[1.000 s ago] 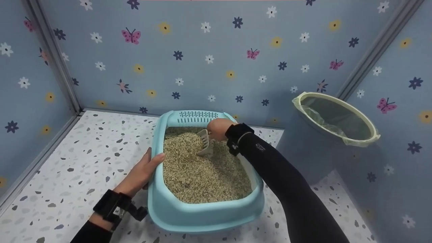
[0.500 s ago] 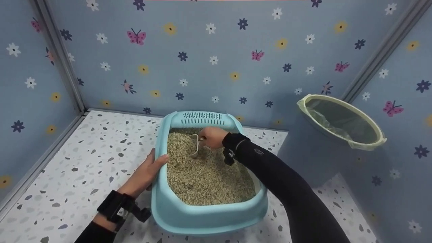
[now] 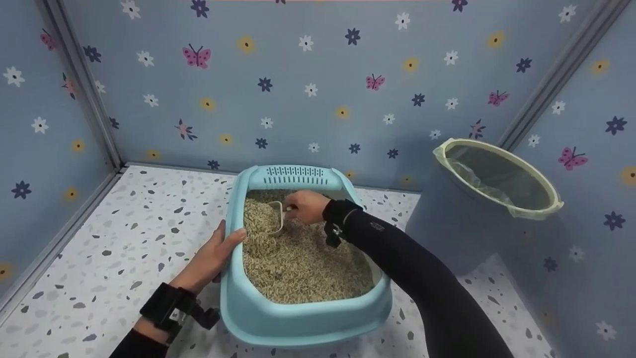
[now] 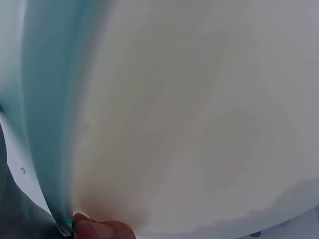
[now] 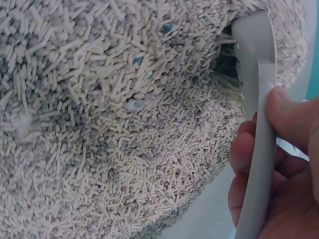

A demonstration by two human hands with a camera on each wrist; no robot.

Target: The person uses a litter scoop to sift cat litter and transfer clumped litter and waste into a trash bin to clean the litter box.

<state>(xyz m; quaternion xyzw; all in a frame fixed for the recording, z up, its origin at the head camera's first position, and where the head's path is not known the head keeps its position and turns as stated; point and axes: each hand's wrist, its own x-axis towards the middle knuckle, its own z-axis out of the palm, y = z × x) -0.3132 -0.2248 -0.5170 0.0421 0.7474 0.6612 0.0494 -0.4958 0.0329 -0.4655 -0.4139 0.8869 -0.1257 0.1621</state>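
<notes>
A light-blue litter box (image 3: 303,325) full of pale pellet litter (image 3: 303,273) stands on the speckled surface. My left hand (image 3: 211,256) grips its left rim, thumb on top; curled fingertips (image 4: 102,230) show under the rim in the left wrist view. Inside the box, my right hand (image 3: 307,206) holds a litter scoop by its grey handle (image 5: 261,164), with fingers wrapped round it and the thumb along it. The scoop's head (image 5: 256,40) stands on edge, partly sunk in the litter near the far left, where pellets are heaped.
At the right stands a bin, its pale rim (image 3: 502,149) lined with a thin translucent bag (image 3: 477,181). Flower-patterned walls (image 3: 318,74) close off the back and both sides. White speckled surface (image 3: 124,238) extends left of the box.
My right hand has drawn the scoop leftward through the litter, which piles up toward the box's left wall. The left hand keeps its hold on the rim.
</notes>
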